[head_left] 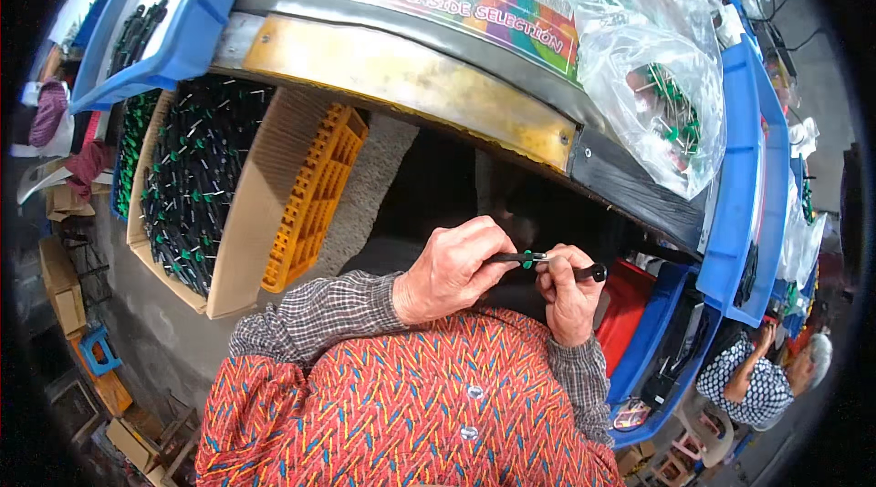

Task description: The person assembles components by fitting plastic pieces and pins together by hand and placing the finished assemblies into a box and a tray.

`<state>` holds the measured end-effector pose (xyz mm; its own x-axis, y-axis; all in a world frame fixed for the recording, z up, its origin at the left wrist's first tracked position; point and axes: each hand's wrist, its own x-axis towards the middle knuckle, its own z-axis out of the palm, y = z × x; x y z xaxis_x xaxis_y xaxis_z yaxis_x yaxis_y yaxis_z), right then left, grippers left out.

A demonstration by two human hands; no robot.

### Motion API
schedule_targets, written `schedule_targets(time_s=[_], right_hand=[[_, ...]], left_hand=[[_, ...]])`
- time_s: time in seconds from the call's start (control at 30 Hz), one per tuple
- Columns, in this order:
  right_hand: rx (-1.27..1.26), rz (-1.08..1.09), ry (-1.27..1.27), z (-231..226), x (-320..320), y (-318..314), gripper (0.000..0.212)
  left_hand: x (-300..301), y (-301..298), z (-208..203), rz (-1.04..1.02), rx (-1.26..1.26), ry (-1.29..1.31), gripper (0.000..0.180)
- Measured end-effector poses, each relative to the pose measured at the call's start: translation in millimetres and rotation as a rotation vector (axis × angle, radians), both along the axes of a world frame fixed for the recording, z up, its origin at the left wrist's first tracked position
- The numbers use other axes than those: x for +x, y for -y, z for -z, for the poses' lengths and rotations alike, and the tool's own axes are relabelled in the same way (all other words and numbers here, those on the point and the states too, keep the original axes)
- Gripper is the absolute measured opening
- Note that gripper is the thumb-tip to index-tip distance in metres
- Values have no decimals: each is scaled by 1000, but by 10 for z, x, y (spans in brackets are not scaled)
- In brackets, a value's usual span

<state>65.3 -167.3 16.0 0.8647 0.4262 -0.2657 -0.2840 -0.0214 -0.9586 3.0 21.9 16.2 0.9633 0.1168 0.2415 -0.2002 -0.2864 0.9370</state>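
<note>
Black plastic, broken by a green band and bright metal, makes up the slim pen-like piece [502, 258] I see just off centre toward 4 o'clock, below the tabletop [392, 58]. My left grip [461, 270] pinches its barrel; my right grip [568, 300] is closed on a thicker black end piece [593, 273] jutting toward 3 o'clock. Fingers cover the meeting point, so I cannot tell whether the two parts join.

If I push or twist out of line, I judge the thin metal could bend. If either pinch slackens, a part could fall clear, since both grips work in the air short of the tabletop. At 1 o'clock, a clear bag [639, 113] overhangs the edge; a careless elbow could drag it and spill its green-and-metal pieces [673, 113].
</note>
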Motion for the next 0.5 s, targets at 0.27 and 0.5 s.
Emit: schedule_targets(time_s=[0.27,0.5], right_hand=[[-44,-54,34,-137,21,-29,14],[-166,-156,122,-144,82,-89,14]], left_hand=[[193,-806,-825,-221,279,99,8],[699,-1636,-1072,-320,532,-153,22]])
